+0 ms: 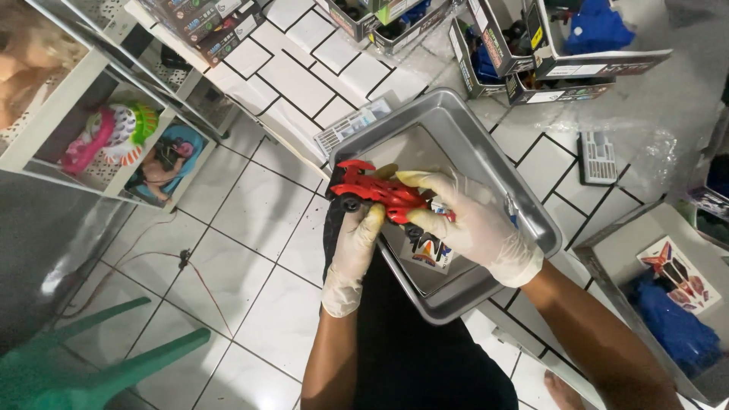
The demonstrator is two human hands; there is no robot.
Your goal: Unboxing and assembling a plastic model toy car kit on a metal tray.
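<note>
Toy: red plastic racing car with black wheels [377,193], grasped from both ends by white-gloved left hand [351,254] and right hand [474,220]. Directly beneath the grip sat a grey metal tray [524,205]; slick gloves risked letting the car drop into it.

Single head cam, steep down-look, close over lap.

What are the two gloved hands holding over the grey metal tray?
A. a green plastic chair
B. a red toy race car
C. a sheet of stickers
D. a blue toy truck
B: both the left hand and the right hand, in white gloves, grip a red toy race car with black wheels above the grey metal tray.
</note>
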